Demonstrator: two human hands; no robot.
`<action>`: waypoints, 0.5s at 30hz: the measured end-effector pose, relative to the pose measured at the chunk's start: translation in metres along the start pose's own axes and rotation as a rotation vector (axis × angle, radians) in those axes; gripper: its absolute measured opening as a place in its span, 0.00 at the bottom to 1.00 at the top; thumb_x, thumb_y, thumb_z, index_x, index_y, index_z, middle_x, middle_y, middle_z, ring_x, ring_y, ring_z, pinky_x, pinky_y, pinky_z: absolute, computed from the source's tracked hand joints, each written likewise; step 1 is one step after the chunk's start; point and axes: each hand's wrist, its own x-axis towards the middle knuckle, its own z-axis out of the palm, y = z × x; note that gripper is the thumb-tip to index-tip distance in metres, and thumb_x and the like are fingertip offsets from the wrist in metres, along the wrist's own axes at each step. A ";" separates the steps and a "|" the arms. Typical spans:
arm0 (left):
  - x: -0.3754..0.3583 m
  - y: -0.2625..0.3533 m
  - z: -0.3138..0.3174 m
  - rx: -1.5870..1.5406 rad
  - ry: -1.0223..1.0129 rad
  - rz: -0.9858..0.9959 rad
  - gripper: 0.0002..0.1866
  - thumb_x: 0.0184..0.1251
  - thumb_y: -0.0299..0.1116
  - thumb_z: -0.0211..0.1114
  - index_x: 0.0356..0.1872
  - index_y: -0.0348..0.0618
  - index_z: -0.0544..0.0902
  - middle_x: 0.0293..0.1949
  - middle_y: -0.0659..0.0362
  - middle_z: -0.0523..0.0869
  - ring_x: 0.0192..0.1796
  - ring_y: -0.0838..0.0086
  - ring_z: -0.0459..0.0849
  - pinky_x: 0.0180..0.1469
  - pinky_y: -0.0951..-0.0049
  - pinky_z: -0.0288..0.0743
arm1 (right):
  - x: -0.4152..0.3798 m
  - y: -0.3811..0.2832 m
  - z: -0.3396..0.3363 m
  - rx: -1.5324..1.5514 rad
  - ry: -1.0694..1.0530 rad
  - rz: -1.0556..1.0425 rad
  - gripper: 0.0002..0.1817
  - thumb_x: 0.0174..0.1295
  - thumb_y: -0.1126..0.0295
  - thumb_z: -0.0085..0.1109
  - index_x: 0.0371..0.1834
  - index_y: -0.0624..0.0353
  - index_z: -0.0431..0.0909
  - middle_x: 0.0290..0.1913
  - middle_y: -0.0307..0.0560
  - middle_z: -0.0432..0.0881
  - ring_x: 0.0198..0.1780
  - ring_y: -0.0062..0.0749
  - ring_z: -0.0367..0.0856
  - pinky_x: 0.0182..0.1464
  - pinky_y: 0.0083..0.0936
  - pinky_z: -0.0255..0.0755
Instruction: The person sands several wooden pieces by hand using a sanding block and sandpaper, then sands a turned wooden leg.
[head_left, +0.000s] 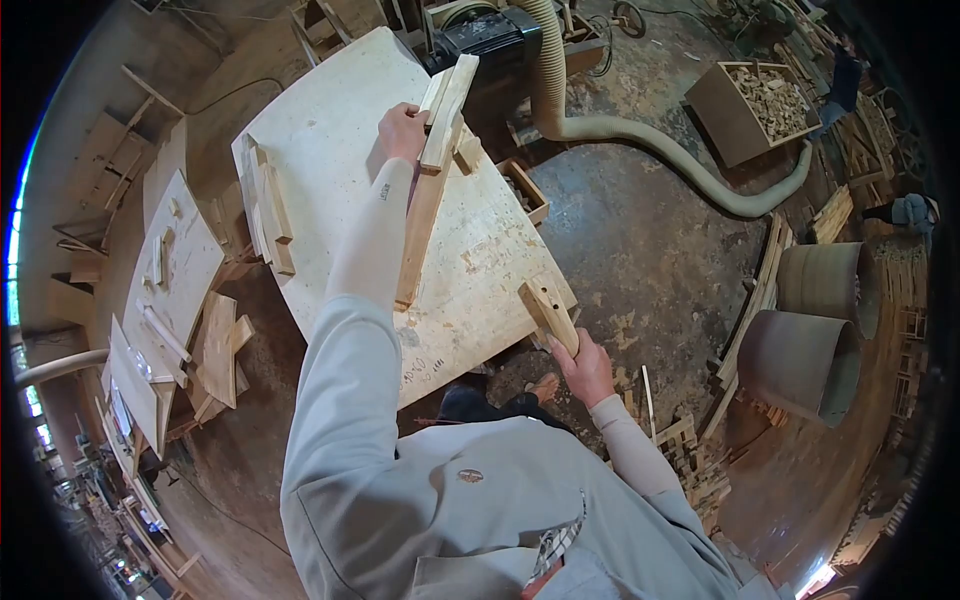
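Note:
My left hand [402, 132] is closed at the side of a pale wooden piece [450, 115], its fingertips partly hidden against the wood. That piece lies at the far end of a long reddish-brown wooden strip [424, 235] on the worktable [330, 140]. A small wooden block [467, 155] sits just right of the strip. Off the table's near right corner, my right hand [585, 370] is wrapped round the lower end of a short wooden piece with dark holes [549, 316]. Its upper end points away from me.
Several wooden pieces [268, 215] lie along the table's left edge. A motor [485, 38] and a ribbed hose [640, 132] stand beyond. Right are a box of wood scraps [730, 115] and two drums [800, 365]. Another panel table [170, 260] is at left.

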 end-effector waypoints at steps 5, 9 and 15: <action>0.063 -0.009 0.007 -0.036 0.029 -0.091 0.17 0.71 0.45 0.80 0.50 0.42 0.97 0.45 0.50 0.99 0.49 0.59 0.97 0.57 0.59 0.87 | 0.042 -0.043 0.003 0.004 -0.016 0.015 0.23 0.77 0.49 0.69 0.53 0.61 0.82 0.42 0.68 0.91 0.46 0.72 0.91 0.47 0.59 0.84; 0.106 -0.013 -0.002 -0.057 -0.014 -0.153 0.17 0.70 0.46 0.80 0.47 0.43 0.97 0.48 0.47 0.97 0.55 0.51 0.94 0.63 0.54 0.84 | 0.072 -0.081 0.007 -0.030 -0.016 0.032 0.23 0.76 0.50 0.69 0.54 0.61 0.82 0.41 0.68 0.91 0.46 0.72 0.91 0.48 0.59 0.84; 0.120 -0.021 0.000 -0.012 0.006 -0.146 0.16 0.72 0.46 0.79 0.48 0.45 0.97 0.49 0.48 0.97 0.58 0.51 0.93 0.65 0.53 0.83 | 0.087 -0.089 0.014 -0.026 -0.018 0.038 0.23 0.76 0.49 0.69 0.53 0.61 0.82 0.42 0.70 0.91 0.47 0.73 0.90 0.48 0.60 0.83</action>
